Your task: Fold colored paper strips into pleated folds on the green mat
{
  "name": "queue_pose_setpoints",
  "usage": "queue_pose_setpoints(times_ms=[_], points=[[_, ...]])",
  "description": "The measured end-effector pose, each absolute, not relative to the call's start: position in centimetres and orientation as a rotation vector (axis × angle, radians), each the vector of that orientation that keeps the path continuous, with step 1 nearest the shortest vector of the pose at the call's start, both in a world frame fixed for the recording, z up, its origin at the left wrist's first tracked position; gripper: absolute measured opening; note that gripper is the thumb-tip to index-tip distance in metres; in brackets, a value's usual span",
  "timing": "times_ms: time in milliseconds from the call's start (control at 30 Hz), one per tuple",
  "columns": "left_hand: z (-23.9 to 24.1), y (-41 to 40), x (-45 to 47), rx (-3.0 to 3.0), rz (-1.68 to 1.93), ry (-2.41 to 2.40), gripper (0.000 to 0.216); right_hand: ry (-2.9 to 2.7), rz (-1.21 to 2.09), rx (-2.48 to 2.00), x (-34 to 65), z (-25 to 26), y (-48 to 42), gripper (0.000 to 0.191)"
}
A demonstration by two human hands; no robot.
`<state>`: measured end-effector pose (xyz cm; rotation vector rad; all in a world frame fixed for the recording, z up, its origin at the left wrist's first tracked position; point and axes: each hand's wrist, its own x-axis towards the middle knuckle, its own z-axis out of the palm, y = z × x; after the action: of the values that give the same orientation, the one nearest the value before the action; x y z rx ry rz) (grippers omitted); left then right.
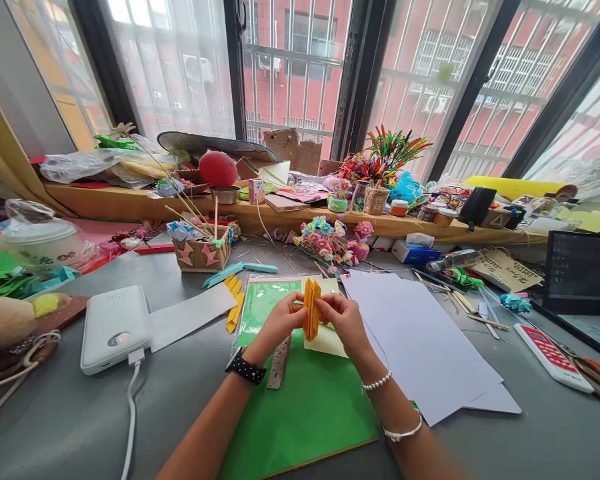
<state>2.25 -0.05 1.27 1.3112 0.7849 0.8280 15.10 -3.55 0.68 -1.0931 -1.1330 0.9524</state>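
Both my hands meet over the green cutting mat (300, 413) and pinch a folded orange paper piece (311, 308) between them. My left hand (279, 324), with a black watch on its wrist, grips the piece from the left. From the right, my right hand (344, 320), with pearl and silver bracelets on the arm, closes on it. The orange piece stands upright, pleated in several layers. A pale yellow sheet (325, 340) lies on the mat under my right hand. A ruler (279, 365) rests on the mat beside my left wrist.
White sheets (420, 340) lie to the right of the mat, orange strips (234, 303) and a white power bank (114, 327) with its cable to the left. A laptop (580, 273) and calculator (550, 357) sit far right. Paper flowers (327, 241), a small box (200, 253) and craft clutter crowd the windowsill.
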Motion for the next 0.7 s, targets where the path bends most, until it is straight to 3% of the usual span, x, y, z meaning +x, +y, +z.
queue_pose_setpoints(times_ms=[233,700], points=[[1.46,-0.58,2.14,1.258,0.796,0.677,0.032,-1.125,0.816,-1.171,15.28,0.74,-3.77,0.022],[0.71,-0.02,1.62,1.168,0.828,0.637,0.027,-1.205,0.625,-1.219,14.91,0.63,-4.10,0.021]])
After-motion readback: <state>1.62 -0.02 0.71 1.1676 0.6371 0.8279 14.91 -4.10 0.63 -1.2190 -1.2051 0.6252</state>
